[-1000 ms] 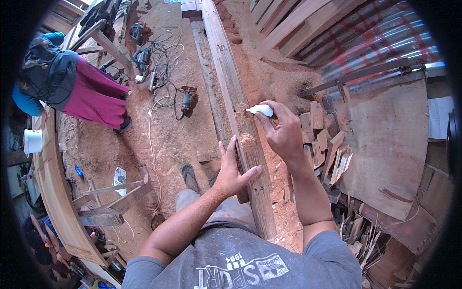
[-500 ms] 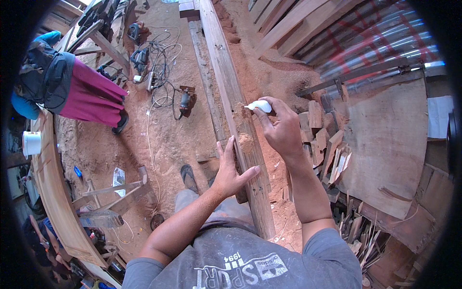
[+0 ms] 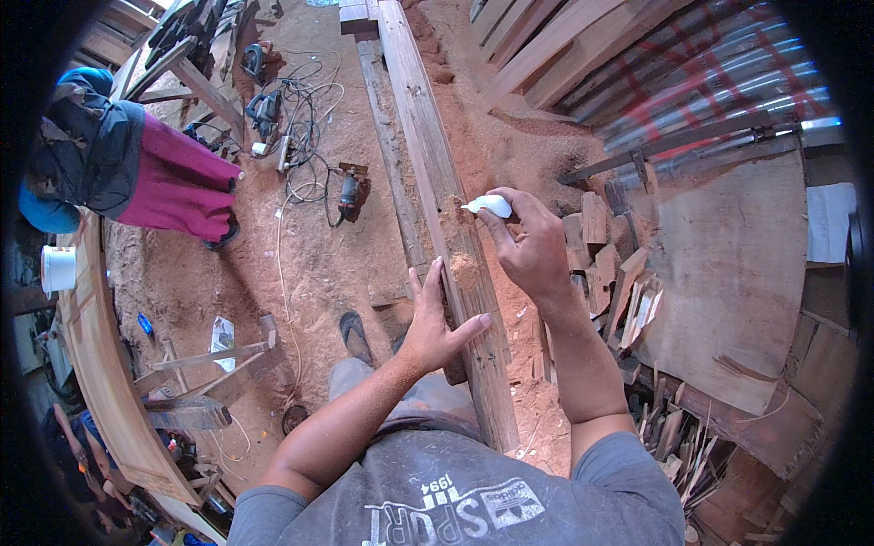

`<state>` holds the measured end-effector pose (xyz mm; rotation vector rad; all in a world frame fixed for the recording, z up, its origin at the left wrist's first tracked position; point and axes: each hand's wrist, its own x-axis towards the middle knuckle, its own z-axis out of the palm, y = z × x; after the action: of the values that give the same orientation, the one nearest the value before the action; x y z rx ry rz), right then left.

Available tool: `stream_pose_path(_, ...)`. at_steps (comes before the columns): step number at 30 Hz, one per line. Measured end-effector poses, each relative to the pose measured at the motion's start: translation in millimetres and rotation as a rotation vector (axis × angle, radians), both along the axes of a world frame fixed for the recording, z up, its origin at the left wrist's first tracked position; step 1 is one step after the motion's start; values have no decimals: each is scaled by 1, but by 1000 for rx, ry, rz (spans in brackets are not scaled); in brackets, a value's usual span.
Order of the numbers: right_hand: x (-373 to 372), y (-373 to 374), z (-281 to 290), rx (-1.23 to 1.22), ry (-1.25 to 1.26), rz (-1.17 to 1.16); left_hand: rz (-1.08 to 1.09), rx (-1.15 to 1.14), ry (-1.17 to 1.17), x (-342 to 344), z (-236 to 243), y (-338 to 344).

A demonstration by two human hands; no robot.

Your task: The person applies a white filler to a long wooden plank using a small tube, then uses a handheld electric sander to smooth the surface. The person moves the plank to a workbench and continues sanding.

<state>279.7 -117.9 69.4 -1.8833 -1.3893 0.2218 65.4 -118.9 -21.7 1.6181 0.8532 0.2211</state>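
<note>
My right hand (image 3: 528,241) pinches a small white squeeze bottle (image 3: 492,206) lying sideways in my fingers, its nozzle pointed left at a patch of pale sawdust (image 3: 455,211) on a long wooden beam (image 3: 416,100). Whether the tip touches the beam I cannot tell. My left hand (image 3: 432,328) rests open on the beam's left edge, lower down, with fingers spread and thumb across the top. Beside those fingers sits a small mound of sawdust (image 3: 463,269). An older, rougher timber (image 3: 382,109) runs along the left side of the beam.
At left, a person in magenta skirt (image 3: 177,177) bends by a wooden panel (image 3: 105,364) and white bucket (image 3: 58,267). Power tools (image 3: 349,191) and tangled cords lie on the dusty ground. At right are offcuts (image 3: 596,218), a plywood sheet (image 3: 719,273) and corrugated metal (image 3: 710,73).
My right hand and the bottle have shifted very slightly left along the beam's surface. My left hand stays in place. The person at the left has moved slightly.
</note>
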Motion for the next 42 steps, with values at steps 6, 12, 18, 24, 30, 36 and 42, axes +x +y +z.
stream_pose_path(6,-5,-7,4,21,29,-3,33,-12,-55,0,-1,-1)
stream_pose_path(12,-3,-13,3,8,23,22,37,-1,-41,0,-3,-1)
stream_pose_path(18,-9,-22,7,1,-27,25,24,0,-26,-1,-3,-1)
stream_pose_path(24,-9,-19,3,19,-32,12,-9,-17,-16,-1,-1,1)
stream_pose_path(30,-6,-10,2,18,-23,13,-2,-25,-12,-1,-2,0)
stream_pose_path(36,-6,-3,1,34,-19,19,9,-12,-3,-1,2,0)
stream_pose_path(42,-6,2,3,52,2,10,13,-3,-11,-1,-2,-1)
